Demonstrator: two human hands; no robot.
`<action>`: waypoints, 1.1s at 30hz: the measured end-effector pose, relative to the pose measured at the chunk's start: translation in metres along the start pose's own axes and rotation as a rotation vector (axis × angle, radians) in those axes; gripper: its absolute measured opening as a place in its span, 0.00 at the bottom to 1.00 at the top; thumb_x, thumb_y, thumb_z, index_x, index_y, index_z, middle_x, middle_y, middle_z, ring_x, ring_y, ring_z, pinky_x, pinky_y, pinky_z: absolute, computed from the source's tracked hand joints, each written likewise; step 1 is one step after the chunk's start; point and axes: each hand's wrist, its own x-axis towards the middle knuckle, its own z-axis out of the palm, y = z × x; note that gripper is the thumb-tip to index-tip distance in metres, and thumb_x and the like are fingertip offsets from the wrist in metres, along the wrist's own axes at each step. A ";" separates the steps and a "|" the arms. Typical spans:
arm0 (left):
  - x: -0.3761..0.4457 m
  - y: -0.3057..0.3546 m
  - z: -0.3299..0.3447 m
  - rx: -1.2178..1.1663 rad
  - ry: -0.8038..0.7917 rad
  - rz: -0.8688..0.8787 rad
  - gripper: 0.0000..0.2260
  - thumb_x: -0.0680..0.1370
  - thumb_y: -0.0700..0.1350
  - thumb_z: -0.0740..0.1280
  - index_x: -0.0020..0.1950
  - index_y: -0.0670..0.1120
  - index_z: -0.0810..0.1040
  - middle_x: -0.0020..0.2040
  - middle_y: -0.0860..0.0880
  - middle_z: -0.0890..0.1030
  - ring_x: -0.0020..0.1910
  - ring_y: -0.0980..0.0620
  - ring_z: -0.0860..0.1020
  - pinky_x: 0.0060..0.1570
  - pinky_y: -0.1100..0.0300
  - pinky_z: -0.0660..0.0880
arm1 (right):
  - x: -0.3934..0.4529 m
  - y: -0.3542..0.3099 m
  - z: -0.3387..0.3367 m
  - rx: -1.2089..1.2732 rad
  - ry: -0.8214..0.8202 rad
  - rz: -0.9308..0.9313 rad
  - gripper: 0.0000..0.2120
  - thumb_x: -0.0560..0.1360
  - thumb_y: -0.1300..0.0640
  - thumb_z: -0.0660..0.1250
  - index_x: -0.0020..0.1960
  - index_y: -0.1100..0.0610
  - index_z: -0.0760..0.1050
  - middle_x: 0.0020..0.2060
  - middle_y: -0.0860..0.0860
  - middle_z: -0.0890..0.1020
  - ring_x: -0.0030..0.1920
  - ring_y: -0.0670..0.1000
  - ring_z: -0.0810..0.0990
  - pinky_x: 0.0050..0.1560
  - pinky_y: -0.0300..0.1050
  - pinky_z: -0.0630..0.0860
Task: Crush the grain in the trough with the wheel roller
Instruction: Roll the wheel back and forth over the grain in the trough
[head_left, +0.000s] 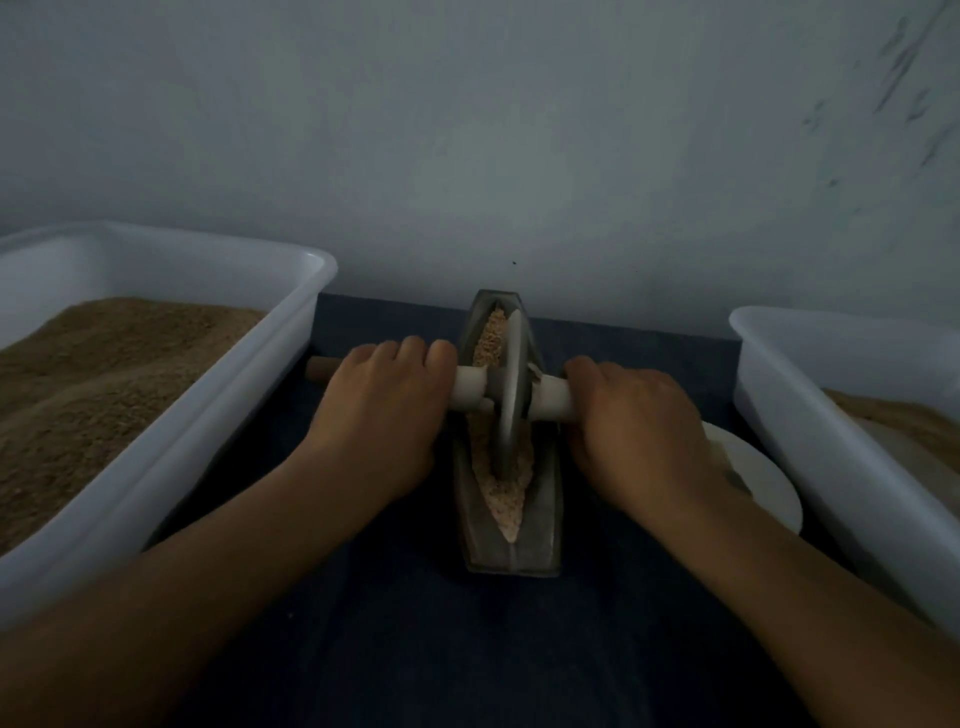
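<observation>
Dark blue cloth (415, 649) below pale wall (467, 130)

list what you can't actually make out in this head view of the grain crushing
- Right end of the roller handle: covered by the right hand, whose grip closes over it.
- Trough floor: buried under grain and the wheel.
- White plate: mostly behind the right wrist and the right tub.
- Both tubs: cut off by the frame edges; left tub.
- How fine the grain is: too dim.

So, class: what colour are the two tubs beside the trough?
White, both the left tub and the right tub, seen from the head view, the only one.
</observation>
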 end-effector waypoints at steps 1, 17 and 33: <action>0.007 -0.001 0.004 -0.019 -0.001 0.000 0.25 0.70 0.52 0.74 0.61 0.51 0.67 0.57 0.50 0.75 0.53 0.51 0.75 0.56 0.54 0.71 | 0.006 0.002 0.006 -0.006 -0.005 0.008 0.09 0.69 0.58 0.73 0.45 0.57 0.75 0.34 0.52 0.78 0.32 0.54 0.75 0.34 0.45 0.60; 0.084 -0.021 0.035 -0.040 -0.053 -0.142 0.15 0.75 0.48 0.69 0.60 0.49 0.72 0.54 0.46 0.79 0.51 0.45 0.79 0.47 0.51 0.70 | 0.084 0.020 0.036 0.039 -0.131 0.090 0.08 0.71 0.52 0.71 0.50 0.49 0.78 0.44 0.52 0.82 0.43 0.55 0.80 0.28 0.40 0.51; -0.019 0.020 -0.028 0.125 0.106 -0.032 0.11 0.73 0.50 0.69 0.53 0.50 0.73 0.49 0.50 0.79 0.47 0.50 0.76 0.48 0.54 0.69 | -0.028 -0.003 -0.024 0.124 -0.023 0.032 0.11 0.70 0.55 0.73 0.44 0.53 0.71 0.35 0.50 0.77 0.32 0.52 0.74 0.30 0.41 0.54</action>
